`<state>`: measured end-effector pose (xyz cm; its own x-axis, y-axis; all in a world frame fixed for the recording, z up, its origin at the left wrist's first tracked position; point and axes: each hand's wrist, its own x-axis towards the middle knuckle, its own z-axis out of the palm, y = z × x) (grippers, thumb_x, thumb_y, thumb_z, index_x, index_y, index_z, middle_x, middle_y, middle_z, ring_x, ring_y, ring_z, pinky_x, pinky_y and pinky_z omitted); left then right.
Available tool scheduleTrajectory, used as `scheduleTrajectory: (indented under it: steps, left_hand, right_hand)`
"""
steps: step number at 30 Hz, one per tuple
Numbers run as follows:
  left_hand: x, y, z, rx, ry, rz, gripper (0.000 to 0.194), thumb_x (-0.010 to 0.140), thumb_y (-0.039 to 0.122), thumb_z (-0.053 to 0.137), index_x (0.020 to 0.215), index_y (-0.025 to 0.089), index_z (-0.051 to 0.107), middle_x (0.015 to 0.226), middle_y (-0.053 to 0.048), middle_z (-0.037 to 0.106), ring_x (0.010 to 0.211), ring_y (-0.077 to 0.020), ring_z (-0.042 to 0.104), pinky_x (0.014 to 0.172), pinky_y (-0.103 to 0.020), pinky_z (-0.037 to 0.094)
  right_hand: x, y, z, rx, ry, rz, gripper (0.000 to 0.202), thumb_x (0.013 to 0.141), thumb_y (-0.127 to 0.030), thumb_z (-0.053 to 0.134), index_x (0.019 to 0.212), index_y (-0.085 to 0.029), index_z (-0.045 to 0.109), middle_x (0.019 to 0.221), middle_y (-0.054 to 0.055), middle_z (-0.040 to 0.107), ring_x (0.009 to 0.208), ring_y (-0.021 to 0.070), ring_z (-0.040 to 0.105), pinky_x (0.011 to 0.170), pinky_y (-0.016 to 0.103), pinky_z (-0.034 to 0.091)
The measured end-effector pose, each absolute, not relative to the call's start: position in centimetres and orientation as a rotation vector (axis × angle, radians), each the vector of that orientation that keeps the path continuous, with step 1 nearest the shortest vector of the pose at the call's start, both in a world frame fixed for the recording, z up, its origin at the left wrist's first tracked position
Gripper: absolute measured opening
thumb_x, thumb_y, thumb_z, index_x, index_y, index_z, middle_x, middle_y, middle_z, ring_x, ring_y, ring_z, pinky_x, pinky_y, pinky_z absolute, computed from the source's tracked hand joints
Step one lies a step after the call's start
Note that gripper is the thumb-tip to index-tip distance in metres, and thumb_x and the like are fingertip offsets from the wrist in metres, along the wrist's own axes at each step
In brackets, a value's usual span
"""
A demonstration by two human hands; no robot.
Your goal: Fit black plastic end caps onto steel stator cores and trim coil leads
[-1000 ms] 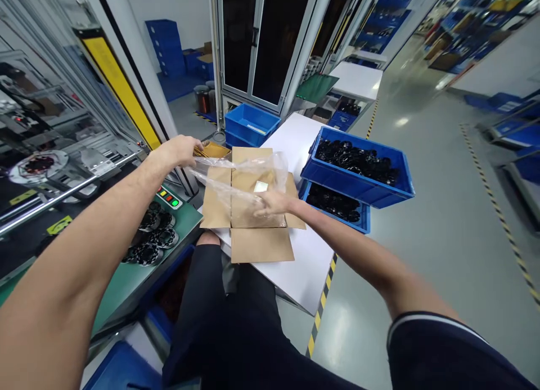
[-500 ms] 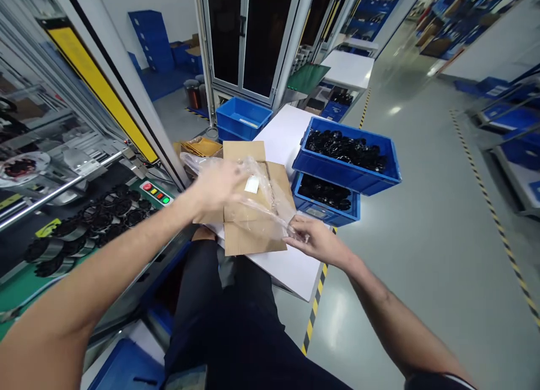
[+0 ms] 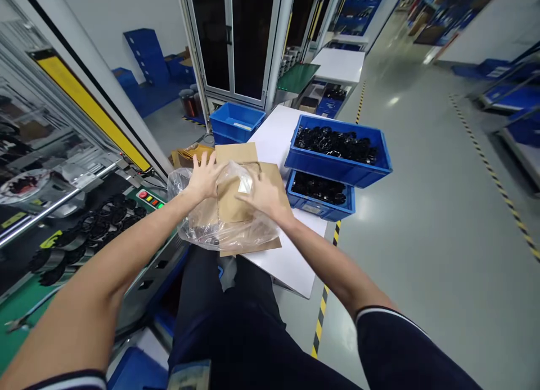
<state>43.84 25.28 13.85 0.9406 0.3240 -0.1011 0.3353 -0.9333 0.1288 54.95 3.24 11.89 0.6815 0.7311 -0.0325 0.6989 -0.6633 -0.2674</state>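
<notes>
A clear plastic bag (image 3: 202, 224) lies spread over an open cardboard box (image 3: 238, 152), whose flaps are folded outward. My left hand (image 3: 205, 178) rests on the bag at the box's left side, fingers spread and holding nothing. Across from it, my right hand (image 3: 266, 196) reaches over the right part of the box, with its thumb stretched toward a small white label (image 3: 245, 183). That hand looks open against the plastic, though its fingertips are partly hard to see. What lies inside the box cannot be made out.
Two stacked blue bins (image 3: 337, 148) of black parts stand right of the box on the white table (image 3: 295, 266). Another blue bin (image 3: 238, 120) is behind. At left, a machine bench holds black-and-silver parts (image 3: 84, 232) beside a button panel (image 3: 149, 198).
My right hand has moved left and up from the bag's edge to the box's middle. My left hand has settled with fingers spread. The bag now drapes over the box's left and front.
</notes>
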Motion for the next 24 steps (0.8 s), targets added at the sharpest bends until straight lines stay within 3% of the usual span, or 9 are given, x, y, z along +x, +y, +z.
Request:
scheduleTrajectory:
  steps: [2,4,6,10,13,17,24]
  left_hand:
    - [45.0,26.9,14.3,3.013,0.683,-0.117,0.089,0.095,0.035,0.095,0.174,0.022,0.055,0.181,-0.024,0.051,0.168,-0.0507,0.048,0.14,-0.075,0.035]
    - [44.9,29.6,15.4,3.022,0.887,-0.135,0.06,0.107,0.04,0.085,0.161,0.02,0.066,0.165,-0.019,0.065,0.151,-0.04,0.066,0.128,-0.067,0.056]
    - [44.5,32.7,17.0,3.007,1.058,-0.125,0.047,0.112,0.044,0.079,0.151,0.018,0.071,0.153,-0.015,0.073,0.136,-0.0328,0.074,0.116,-0.058,0.066]
    - [47.6,35.4,18.7,2.974,1.17,-0.001,0.048,0.111,0.044,0.08,0.151,0.018,0.071,0.157,-0.016,0.07,0.14,-0.0337,0.073,0.118,-0.06,0.065]
    - [52.4,33.6,16.7,2.923,1.113,0.086,0.054,0.11,0.043,0.081,0.158,0.02,0.068,0.166,-0.017,0.064,0.149,-0.037,0.067,0.124,-0.065,0.06]
    - [55.0,30.7,11.7,2.713,1.228,0.14,0.052,0.11,0.044,0.081,0.155,0.02,0.07,0.165,-0.016,0.066,0.149,-0.0371,0.067,0.125,-0.065,0.06]
    - [52.2,32.7,4.8,2.145,1.484,0.306,0.049,0.112,0.045,0.08,0.152,0.019,0.07,0.155,-0.015,0.071,0.137,-0.0332,0.074,0.116,-0.058,0.067]
  right_hand:
    - [55.4,6.2,11.6,-2.705,-1.151,0.214,0.055,0.113,-0.051,0.078,0.157,-0.02,0.067,0.155,0.015,0.07,0.133,0.0295,0.075,0.113,0.053,0.067]
    - [58.3,6.2,12.6,-2.763,-1.114,0.193,0.049,0.113,-0.046,0.078,0.153,-0.019,0.07,0.151,0.014,0.073,0.13,0.0283,0.076,0.111,0.052,0.069]
    - [63.0,4.2,14.5,-2.831,-1.04,0.117,0.046,0.113,-0.046,0.079,0.15,-0.018,0.072,0.149,0.013,0.074,0.129,0.0281,0.076,0.11,0.051,0.069]
    - [71.1,1.8,18.3,-2.904,-0.93,-0.1,0.046,0.113,-0.046,0.079,0.15,-0.019,0.072,0.153,0.014,0.072,0.136,0.0304,0.074,0.116,0.055,0.067]
    - [72.0,5.9,18.3,-2.84,-1.003,-0.22,0.055,0.112,-0.045,0.08,0.159,-0.02,0.067,0.165,0.016,0.064,0.149,0.0351,0.067,0.124,0.063,0.061]
    - [69.8,13.9,14.2,-2.732,-1.014,-0.185,0.058,0.111,-0.046,0.081,0.162,-0.022,0.066,0.17,0.015,0.061,0.154,0.0372,0.063,0.129,0.066,0.057]
    - [72.6,14.9,6.2,-2.59,-0.684,0.253,0.047,0.112,-0.046,0.08,0.148,-0.017,0.072,0.149,0.014,0.074,0.129,0.0283,0.076,0.11,0.051,0.069]
